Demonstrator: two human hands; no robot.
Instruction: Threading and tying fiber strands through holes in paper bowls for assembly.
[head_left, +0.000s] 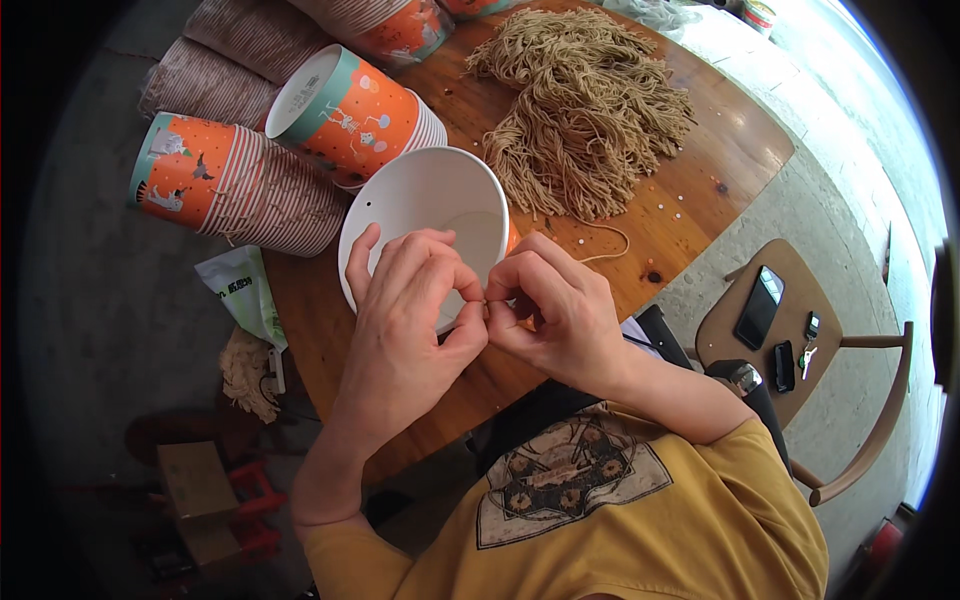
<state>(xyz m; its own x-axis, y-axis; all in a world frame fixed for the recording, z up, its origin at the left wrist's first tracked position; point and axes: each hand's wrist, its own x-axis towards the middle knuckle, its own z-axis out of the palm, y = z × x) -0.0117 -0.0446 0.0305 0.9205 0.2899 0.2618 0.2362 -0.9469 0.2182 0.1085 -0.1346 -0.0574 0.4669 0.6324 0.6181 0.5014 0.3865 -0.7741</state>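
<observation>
A round paper bucket (pixel 440 185), white inside and with a dark punched hole near its left rim, stands on the table in front of me. Over its near rim my left hand (pixel 405 300) pinches thumb and forefinger together, the other fingers raised. My right hand (pixel 560 310) is closed in a pinch too, its fingertips meeting those of the left. Whatever lies between the fingertips is too small to make out. Beyond the bucket lies a large heap of tan cord (pixel 590 110), with one loose strand (pixel 610 228) curling out on the wood.
Stacks of orange and teal printed paper buckets (pixel 365 125) crowd the wooden table's (pixel 730 150) far left. A white-green bag (pixel 245 290) hangs at its left edge. On a wooden chair (pixel 730 310) to the right lie a phone (pixel 760 307), keys (pixel 807 360) and a black case (pixel 783 367).
</observation>
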